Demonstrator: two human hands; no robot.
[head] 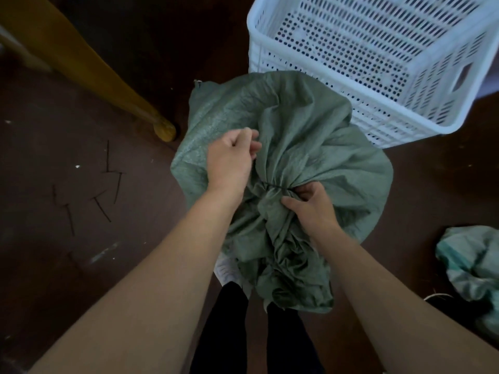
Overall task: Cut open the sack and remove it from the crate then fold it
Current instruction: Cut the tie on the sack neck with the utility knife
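Left hand, right hand gripping one tied sack, one white crate

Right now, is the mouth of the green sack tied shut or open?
Tied shut: a black tie cinches the gathered neck of the green sack, and the right hand grips fabric beside it.

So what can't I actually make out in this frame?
Head view:
- What the sack holds: its fabric covers it.
- Anything in the left hand: curled fingers hide the grip.
- One end of the tie: under the right hand.
- The pale bundle: cut off by the right edge.
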